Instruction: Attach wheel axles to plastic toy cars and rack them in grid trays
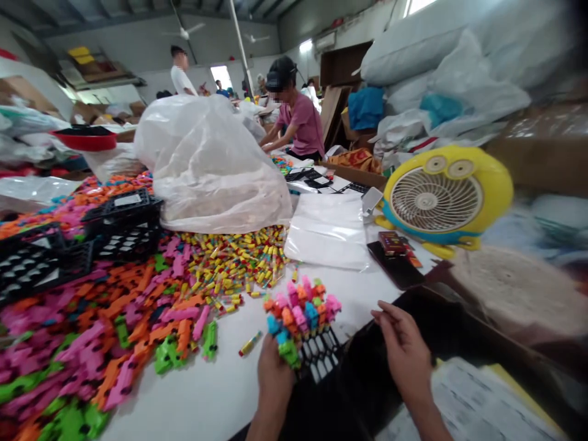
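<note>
A white worktop (184,392) stood in a large workshop with ceiling fans, piled sacks (413,55) and several other people, one in a pink shirt (305,125) bent over a table beyond. Along its left edge spread a heap of orange, pink and green toy pieces (124,331), with black trays (126,229) on top; yellow sticks (239,263) lay next to it, before a bulging translucent bag (215,171). Flat clear bags (326,229), a dark phone (399,267) and a yellow character fan (436,196) stood toward the right edge. The black rack (321,354), set with colourful toy figures, was at the near edge, gripped at its left by the left hand (275,370); one loose stick (249,344) lay just beside. The figures pointed up and away from the person, the bare grid toward the near edge; its long axis could not be told. The right hand (404,346) hung apart from the rack, thumb and fingertips narrowly together, whether holding anything I could not tell. Printed sheets (482,401) lay below it, and a dark red box (390,243) rested by the phone; their print was unreadable.
</note>
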A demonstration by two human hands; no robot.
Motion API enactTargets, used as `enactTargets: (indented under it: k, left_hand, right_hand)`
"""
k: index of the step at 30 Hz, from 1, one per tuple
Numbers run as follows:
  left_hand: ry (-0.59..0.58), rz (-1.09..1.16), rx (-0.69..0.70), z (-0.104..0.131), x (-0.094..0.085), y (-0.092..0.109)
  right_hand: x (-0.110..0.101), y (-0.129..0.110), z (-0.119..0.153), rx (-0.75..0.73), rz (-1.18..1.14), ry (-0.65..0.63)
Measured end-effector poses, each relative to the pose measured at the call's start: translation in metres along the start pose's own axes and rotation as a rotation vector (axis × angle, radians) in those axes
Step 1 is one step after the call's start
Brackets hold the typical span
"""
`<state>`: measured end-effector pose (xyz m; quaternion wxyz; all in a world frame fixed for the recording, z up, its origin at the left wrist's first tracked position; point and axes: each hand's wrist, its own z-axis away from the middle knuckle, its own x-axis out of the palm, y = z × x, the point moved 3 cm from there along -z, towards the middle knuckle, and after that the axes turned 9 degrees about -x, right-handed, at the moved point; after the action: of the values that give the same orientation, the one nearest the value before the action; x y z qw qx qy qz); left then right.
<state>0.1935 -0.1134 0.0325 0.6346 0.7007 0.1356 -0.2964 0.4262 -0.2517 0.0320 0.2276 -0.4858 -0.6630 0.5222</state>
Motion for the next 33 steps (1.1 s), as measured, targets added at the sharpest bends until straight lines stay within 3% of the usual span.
enactTargets:
  k: [2,4,6,8,10,11,13,15,17,20,22,25,28,33]
  left_hand:
    - [-0.100,0.002,0.061,-0.021,0.042,0.035]
    - [-0.119,-0.006,0.069,-0.034,0.074,0.061]
    - [-0.135,-0.008,0.069,-0.041,0.094,0.078]
    - [-0.163,0.010,0.070,-0.043,0.097,0.081]
    - [-0.170,0.023,0.094,-0.038,0.082,0.072]
    - [-0.151,0.016,0.116,-0.033,0.068,0.063]
    - [-0.037,-0.083,0.219,-0.021,0.027,0.038]
    - [0.119,-0.188,0.266,-0.008,-0.023,0.006]
    - [0.247,-0.302,0.236,0.000,-0.074,-0.024]
    - [0.396,-0.373,0.150,0.005,-0.134,-0.055]
    - [0.420,-0.340,0.084,0.006,-0.158,-0.066]
    - [0.379,-0.230,-0.025,0.011,-0.168,-0.078]
    - [0.319,-0.111,-0.125,0.019,-0.162,-0.089]
    - [0.251,0.022,-0.167,0.029,-0.148,-0.105]
  right_hand:
    - [-0.026,0.006,-0.001,0.038,0.039,0.078]
    - [-0.043,0.006,0.005,0.081,0.076,0.137]
    - [-0.052,-0.003,0.012,0.081,0.135,0.218]
    - [-0.053,-0.022,0.019,-0.017,0.222,0.296]
    - [-0.040,-0.045,0.024,-0.178,0.269,0.254]
    - [-0.026,-0.057,0.027,-0.263,0.258,0.159]
    - [0.016,-0.074,0.034,-0.410,0.161,-0.152]
    - [0.071,-0.085,0.047,-0.541,0.043,-0.503]
    - [0.127,-0.089,0.061,-0.671,0.027,-0.743]
    - [0.194,-0.087,0.078,-0.803,0.103,-0.900]
    - [0.220,-0.085,0.084,-0.792,0.142,-0.977]
    - [0.238,-0.090,0.087,-0.660,0.140,-1.023]
    - [0.252,-0.104,0.086,-0.586,0.095,-1.044]
    - [0.288,-0.118,0.087,-0.616,0.149,-1.297]
